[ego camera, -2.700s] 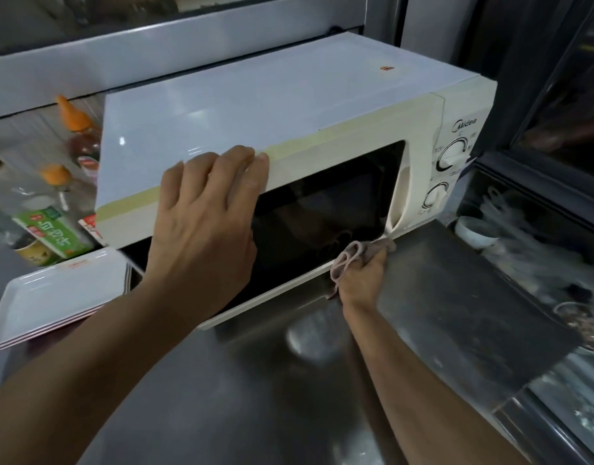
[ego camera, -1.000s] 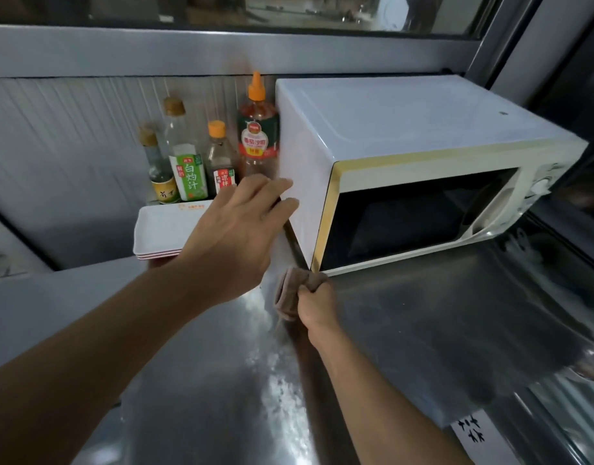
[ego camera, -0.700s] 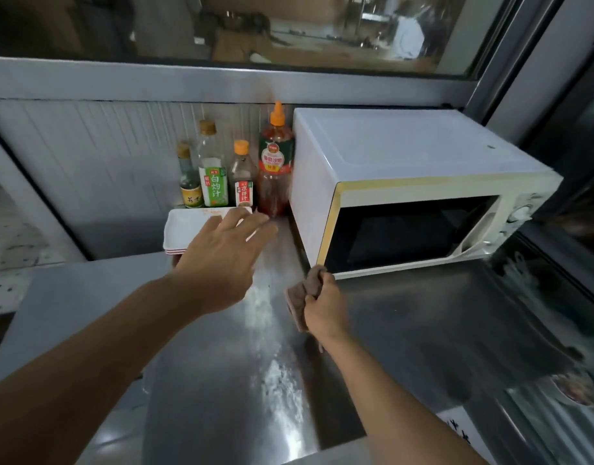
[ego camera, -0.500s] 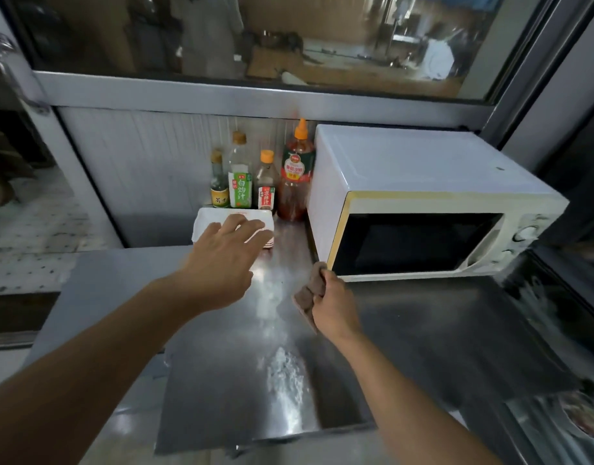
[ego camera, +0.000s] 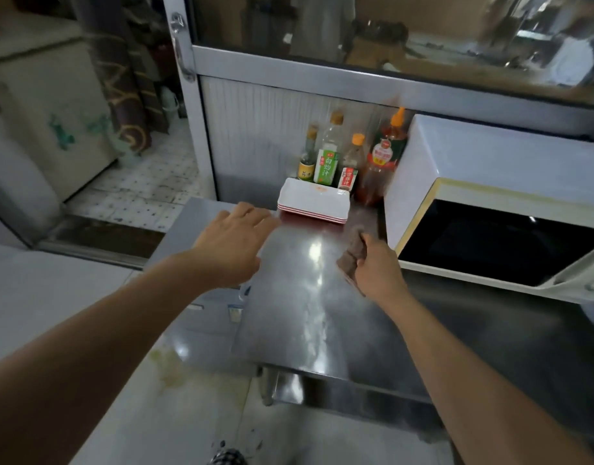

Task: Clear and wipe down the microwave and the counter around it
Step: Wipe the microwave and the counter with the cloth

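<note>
Left hand [ego camera: 233, 241] has come off the boxy white microwave [ego camera: 490, 196] at the steel bench's [ego camera: 305, 313] back right, now released, hovering by stacked white trays [ego camera: 314, 201]. Right hand [ego camera: 376, 266] keeps grasping the brown rag [ego camera: 352, 251] beside it; guessing bench-wiping's next.

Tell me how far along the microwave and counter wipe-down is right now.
Done: nothing sits on the microwave top, and its door is closed. In hand: the right hand grips the cloth over the counter, beside the microwave; the left hand reaches toward the stacked trays. Left: the trays and four bottles still crowd the back corner.
</note>
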`<state>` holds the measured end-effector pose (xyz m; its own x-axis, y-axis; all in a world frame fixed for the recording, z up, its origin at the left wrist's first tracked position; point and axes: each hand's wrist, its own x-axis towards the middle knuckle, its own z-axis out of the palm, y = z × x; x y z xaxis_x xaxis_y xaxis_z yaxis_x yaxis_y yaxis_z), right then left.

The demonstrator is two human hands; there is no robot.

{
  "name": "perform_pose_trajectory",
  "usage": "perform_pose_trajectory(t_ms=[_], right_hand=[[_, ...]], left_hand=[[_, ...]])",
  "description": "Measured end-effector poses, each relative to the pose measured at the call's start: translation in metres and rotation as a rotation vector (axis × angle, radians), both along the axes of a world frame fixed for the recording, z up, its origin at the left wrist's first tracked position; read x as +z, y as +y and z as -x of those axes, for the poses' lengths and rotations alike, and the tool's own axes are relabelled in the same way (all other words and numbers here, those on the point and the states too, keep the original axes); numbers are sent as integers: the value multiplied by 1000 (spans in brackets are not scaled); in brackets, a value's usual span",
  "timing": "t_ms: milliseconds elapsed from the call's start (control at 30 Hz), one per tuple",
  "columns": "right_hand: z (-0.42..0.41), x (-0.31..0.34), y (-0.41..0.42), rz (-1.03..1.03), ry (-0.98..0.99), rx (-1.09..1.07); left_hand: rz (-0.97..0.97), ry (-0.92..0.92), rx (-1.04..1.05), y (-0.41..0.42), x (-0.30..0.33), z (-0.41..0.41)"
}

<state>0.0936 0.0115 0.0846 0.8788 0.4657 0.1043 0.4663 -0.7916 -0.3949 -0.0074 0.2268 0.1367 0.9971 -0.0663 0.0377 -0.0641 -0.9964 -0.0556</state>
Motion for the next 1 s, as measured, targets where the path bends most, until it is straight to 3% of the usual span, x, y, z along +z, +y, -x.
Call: perform_pose_trajectory(t_ms=[167, 367, 767, 1000], right_hand=[[-6, 10, 19, -197, 60, -111], [-33, 25, 46, -113, 4, -232], [-37, 52, 119, -216, -71, -664], [-26, 67, 114, -222, -94, -883]], left_hand=[[8, -5, 10, 21, 1, 1], [42, -71, -96, 51, 8, -41], [25, -55, -552, 158, 19, -155], [56, -52, -757, 142, 21, -200]])
